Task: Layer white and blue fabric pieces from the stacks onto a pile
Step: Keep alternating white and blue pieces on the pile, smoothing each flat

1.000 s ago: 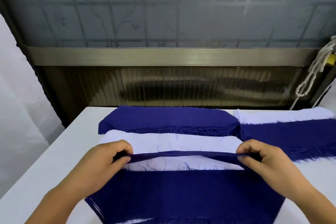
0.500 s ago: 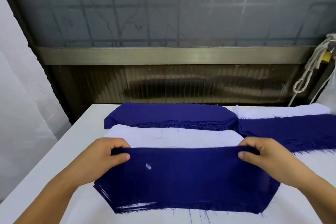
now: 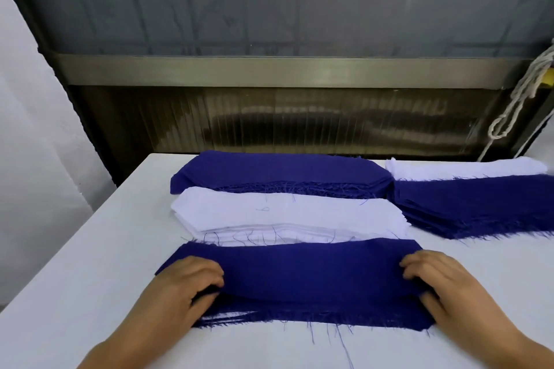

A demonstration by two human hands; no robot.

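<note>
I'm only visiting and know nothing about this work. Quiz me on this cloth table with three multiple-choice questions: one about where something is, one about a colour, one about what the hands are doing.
1. Where is the white stack relative to the blue piece under the hands?
A. Just behind it
B. On the floor
C. In front of it, nearer the person

2. What colour is the stack at the far left back?
A. White
B. Blue
C. Red

3. What are the left hand and right hand doing?
A. Raised high above the table
B. Pulling the rope
C. Resting on the ends of the blue piece

Answers:
1 A, the white stack lies farther from the person, just past the piece's far edge.
2 B, it is dark blue like the near piece.
3 C, each hand lies on one end of the cloth.
</note>
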